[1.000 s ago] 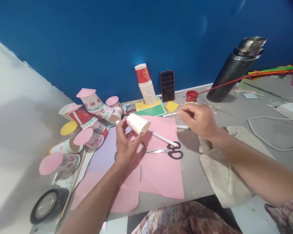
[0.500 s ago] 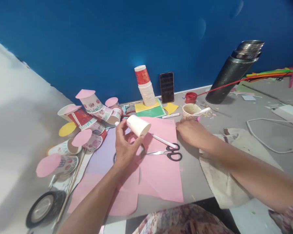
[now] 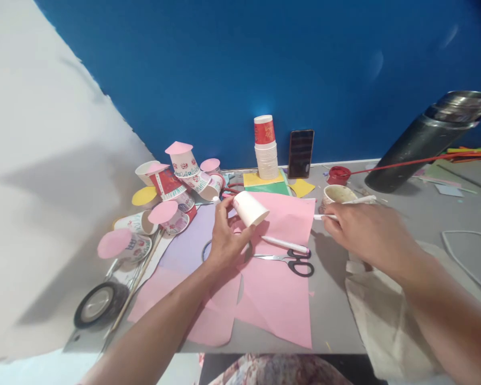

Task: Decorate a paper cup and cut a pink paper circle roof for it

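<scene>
Two bare hands show in the head view, both yours; your left hand (image 3: 226,238) has its thumb and fingers clamped on a white paper cup (image 3: 250,208), which tilts above the pink paper (image 3: 280,307) near the middle of the table (image 3: 332,305); your right hand (image 3: 361,230) has its fingers pinched together on a white pen (image 3: 319,217), whose end points left, just past the edge of that paper.

Just behind your right fingers stands a used cup (image 3: 339,192), with a white handle (image 3: 361,200) leaning at its rim; under your right forearm lies a pale cloth (image 3: 388,321); between your hands, a second pen (image 3: 284,244) lies on the pink paper, touching the black-handled scissors (image 3: 302,268).

To your left are decorated cups (image 3: 183,163), several with pink paper discs or cones, and a tape roll (image 3: 98,305); near the wall stand a stack of cups (image 3: 268,160), a phone (image 3: 300,155) and, farther right, a dark flask (image 3: 417,144).
</scene>
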Demonstrator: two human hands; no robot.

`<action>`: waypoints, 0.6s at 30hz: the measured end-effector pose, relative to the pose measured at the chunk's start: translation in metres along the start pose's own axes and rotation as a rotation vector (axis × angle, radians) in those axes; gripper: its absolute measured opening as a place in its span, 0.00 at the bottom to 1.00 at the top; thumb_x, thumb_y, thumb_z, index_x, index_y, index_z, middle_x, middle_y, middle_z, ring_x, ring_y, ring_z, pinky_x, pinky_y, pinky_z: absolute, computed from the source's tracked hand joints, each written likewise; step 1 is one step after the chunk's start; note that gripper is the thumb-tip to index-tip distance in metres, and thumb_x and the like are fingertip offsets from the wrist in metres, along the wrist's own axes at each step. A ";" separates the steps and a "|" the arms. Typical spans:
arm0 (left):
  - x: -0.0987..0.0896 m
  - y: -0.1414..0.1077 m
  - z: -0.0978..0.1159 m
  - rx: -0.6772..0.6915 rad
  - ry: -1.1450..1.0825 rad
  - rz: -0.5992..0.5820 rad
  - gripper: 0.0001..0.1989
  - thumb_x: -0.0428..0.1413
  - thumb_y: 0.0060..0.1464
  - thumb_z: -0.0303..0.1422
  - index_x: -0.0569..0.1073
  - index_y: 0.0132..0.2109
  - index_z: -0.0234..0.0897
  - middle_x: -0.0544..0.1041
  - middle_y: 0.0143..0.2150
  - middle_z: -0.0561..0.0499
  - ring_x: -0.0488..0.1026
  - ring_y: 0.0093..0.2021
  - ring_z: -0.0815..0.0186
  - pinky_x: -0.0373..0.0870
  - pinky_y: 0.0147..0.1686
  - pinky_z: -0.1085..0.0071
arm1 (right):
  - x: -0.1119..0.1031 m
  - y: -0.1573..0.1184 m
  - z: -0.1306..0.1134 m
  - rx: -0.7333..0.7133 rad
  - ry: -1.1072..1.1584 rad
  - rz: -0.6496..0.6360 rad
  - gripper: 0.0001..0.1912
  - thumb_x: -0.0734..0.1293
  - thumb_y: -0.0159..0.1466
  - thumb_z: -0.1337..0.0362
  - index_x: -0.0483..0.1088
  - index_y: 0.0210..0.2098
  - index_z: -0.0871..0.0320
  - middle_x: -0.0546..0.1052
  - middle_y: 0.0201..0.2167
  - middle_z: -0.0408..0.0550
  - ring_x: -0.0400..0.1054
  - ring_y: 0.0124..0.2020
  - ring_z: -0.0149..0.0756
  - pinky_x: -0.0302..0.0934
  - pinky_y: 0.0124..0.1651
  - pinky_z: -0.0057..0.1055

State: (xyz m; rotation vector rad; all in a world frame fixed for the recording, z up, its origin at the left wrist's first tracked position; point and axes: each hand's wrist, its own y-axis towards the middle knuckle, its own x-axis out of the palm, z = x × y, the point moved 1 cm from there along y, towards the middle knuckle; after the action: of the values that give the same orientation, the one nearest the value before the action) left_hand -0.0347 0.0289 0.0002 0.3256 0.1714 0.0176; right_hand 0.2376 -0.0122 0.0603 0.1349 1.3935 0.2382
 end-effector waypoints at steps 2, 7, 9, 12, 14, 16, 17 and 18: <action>0.000 0.000 -0.003 -0.002 0.010 0.003 0.35 0.68 0.48 0.34 0.65 0.61 0.44 0.67 0.66 0.41 0.70 0.66 0.50 0.75 0.61 0.51 | -0.002 -0.002 0.001 0.024 0.152 0.127 0.10 0.66 0.65 0.63 0.79 0.32 0.53 0.78 0.20 0.49 0.70 0.20 0.43 0.48 0.24 0.34; -0.001 0.000 -0.005 0.000 0.043 0.000 0.36 0.68 0.47 0.32 0.65 0.62 0.44 0.69 0.65 0.41 0.71 0.64 0.51 0.76 0.59 0.52 | -0.008 -0.002 0.005 0.205 0.841 0.439 0.02 0.74 0.61 0.62 0.79 0.35 0.50 0.82 0.27 0.44 0.74 0.25 0.40 0.63 0.28 0.36; -0.001 -0.001 -0.005 -0.005 0.048 0.002 0.36 0.68 0.47 0.32 0.65 0.62 0.44 0.69 0.64 0.41 0.71 0.65 0.50 0.77 0.58 0.52 | -0.009 0.000 0.006 0.260 1.192 0.452 0.04 0.76 0.60 0.63 0.78 0.33 0.49 0.77 0.22 0.41 0.70 0.21 0.37 0.62 0.25 0.35; -0.001 -0.001 -0.005 -0.013 0.030 -0.034 0.37 0.67 0.47 0.31 0.64 0.63 0.44 0.69 0.66 0.40 0.72 0.64 0.49 0.77 0.57 0.51 | -0.003 0.005 0.001 0.221 1.672 0.326 0.06 0.78 0.59 0.63 0.77 0.30 0.50 0.67 0.17 0.36 0.60 0.17 0.30 0.57 0.20 0.31; -0.001 -0.002 -0.005 0.011 0.004 -0.101 0.37 0.66 0.47 0.31 0.64 0.64 0.44 0.68 0.66 0.40 0.72 0.64 0.49 0.76 0.59 0.50 | 0.003 0.008 -0.005 0.206 1.824 0.223 0.06 0.79 0.59 0.60 0.79 0.31 0.51 0.65 0.18 0.36 0.55 0.17 0.26 0.53 0.19 0.29; 0.000 -0.003 -0.005 0.050 -0.006 -0.171 0.37 0.66 0.48 0.31 0.64 0.64 0.44 0.67 0.67 0.40 0.72 0.64 0.49 0.75 0.61 0.48 | 0.009 0.007 -0.012 0.198 1.848 0.147 0.08 0.78 0.61 0.56 0.82 0.33 0.53 0.69 0.21 0.39 0.56 0.18 0.26 0.53 0.18 0.27; 0.000 -0.004 -0.005 0.072 0.000 -0.198 0.37 0.66 0.48 0.31 0.64 0.64 0.44 0.67 0.67 0.40 0.72 0.65 0.49 0.74 0.62 0.48 | 0.010 0.006 -0.015 0.175 1.832 0.121 0.11 0.77 0.63 0.53 0.82 0.36 0.54 0.73 0.22 0.41 0.59 0.19 0.27 0.55 0.19 0.28; 0.000 -0.005 -0.005 0.090 0.010 -0.219 0.37 0.66 0.48 0.32 0.64 0.64 0.45 0.67 0.67 0.40 0.71 0.65 0.49 0.73 0.63 0.47 | 0.011 0.003 -0.019 0.138 1.802 0.101 0.13 0.75 0.65 0.51 0.83 0.38 0.54 0.76 0.25 0.43 0.63 0.20 0.29 0.58 0.20 0.29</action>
State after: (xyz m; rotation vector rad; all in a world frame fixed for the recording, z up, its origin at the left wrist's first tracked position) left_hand -0.0353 0.0260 -0.0060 0.3951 0.2173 -0.2058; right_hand 0.2199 -0.0072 0.0473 0.0842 3.2019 0.3581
